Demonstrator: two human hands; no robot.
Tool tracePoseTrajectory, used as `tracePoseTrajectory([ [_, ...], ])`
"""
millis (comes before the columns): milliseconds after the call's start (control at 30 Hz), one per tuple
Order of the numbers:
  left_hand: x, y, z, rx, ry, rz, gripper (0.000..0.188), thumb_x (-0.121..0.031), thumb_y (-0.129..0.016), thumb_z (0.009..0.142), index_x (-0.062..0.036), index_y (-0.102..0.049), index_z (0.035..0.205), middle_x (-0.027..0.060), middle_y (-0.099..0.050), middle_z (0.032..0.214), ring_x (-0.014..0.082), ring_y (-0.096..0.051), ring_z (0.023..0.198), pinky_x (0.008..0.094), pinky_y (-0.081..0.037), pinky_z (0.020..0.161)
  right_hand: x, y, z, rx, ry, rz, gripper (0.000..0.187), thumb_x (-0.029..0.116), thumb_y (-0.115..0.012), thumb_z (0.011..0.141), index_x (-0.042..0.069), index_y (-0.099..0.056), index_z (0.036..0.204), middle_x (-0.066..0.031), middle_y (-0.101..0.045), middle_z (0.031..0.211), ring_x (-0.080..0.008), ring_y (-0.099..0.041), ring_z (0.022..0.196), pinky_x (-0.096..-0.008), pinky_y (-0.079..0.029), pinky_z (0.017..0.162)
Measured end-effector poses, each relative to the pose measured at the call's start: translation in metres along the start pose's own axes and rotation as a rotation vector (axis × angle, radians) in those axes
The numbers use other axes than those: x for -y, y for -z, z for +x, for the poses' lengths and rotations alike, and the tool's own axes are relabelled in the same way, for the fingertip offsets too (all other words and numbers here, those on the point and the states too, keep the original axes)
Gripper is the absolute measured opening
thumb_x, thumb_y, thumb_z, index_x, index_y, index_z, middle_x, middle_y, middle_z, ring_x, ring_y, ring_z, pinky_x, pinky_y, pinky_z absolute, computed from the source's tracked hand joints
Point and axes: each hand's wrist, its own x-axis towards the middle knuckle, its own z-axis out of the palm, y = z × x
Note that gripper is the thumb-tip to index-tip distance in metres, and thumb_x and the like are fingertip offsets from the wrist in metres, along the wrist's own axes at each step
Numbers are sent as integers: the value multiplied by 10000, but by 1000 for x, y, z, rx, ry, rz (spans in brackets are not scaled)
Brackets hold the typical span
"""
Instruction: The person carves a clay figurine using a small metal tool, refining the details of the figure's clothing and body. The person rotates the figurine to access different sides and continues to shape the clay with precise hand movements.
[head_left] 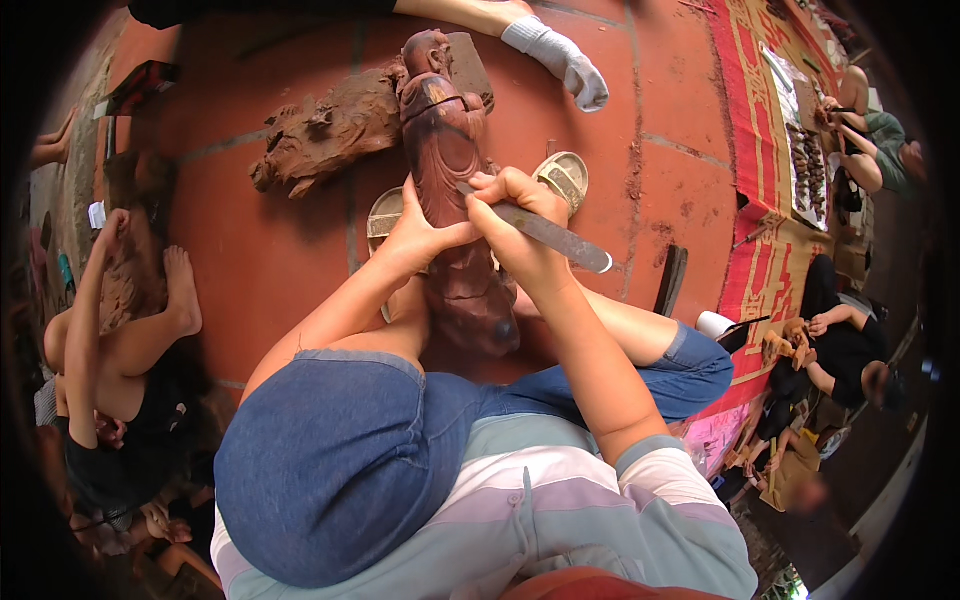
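A dark reddish-brown carved wooden figure (445, 150) lies lengthwise between my legs, its rounded head at the far end and its base close to me. My left hand (415, 232) grips its left side, with the thumb stretched across the wood toward the right hand. In my right hand (520, 215) is a flat metal blade (560, 240), closed in the fingers. Its tip meets the figure's carved folds, and its bright rounded end sticks out to the right. The fingers of my left hand on the figure's far side are partly hidden.
A rough wood chunk (330, 130) lies left of the figure, and a wooden block (470, 70) is by its head. Another person's socked foot (570, 65) rests at the far side. A dark bar (672, 280) lies right, near a red patterned mat (745, 130). Other people sit on both sides.
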Motion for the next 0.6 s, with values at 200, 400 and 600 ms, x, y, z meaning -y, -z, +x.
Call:
tracePoseTrajectory([
  [200,3,1,3,-1,-27,-28,1286,-340,-921,612,3,-33,1477,191,-401,1415,280,-421,1321,403,-328,1117,-4,6,-5,8,-34,36,70,25,-698,812,-9,-638,800,-125,-718,882,-188,-696,955,-288,-524,832],
  [400,3,2,4,0,-6,-26,1294,-352,-922,608,7,-33,1477,198,-401,1413,289,-421,1320,404,-324,1117,1,2,1,34,-85,113,73,8,-699,806,-13,-631,788,-110,-701,852,-180,-686,976,-295,-524,837],
  [600,1,-1,1,-14,-7,-29,1302,-350,-921,609,16,-26,1481,205,-378,1432,294,-394,1341,404,-318,1120,7,-5,5,3,-72,120,73,21,-676,794,-16,-617,771,-93,-680,766,-176,-697,913,-285,-533,791],
])
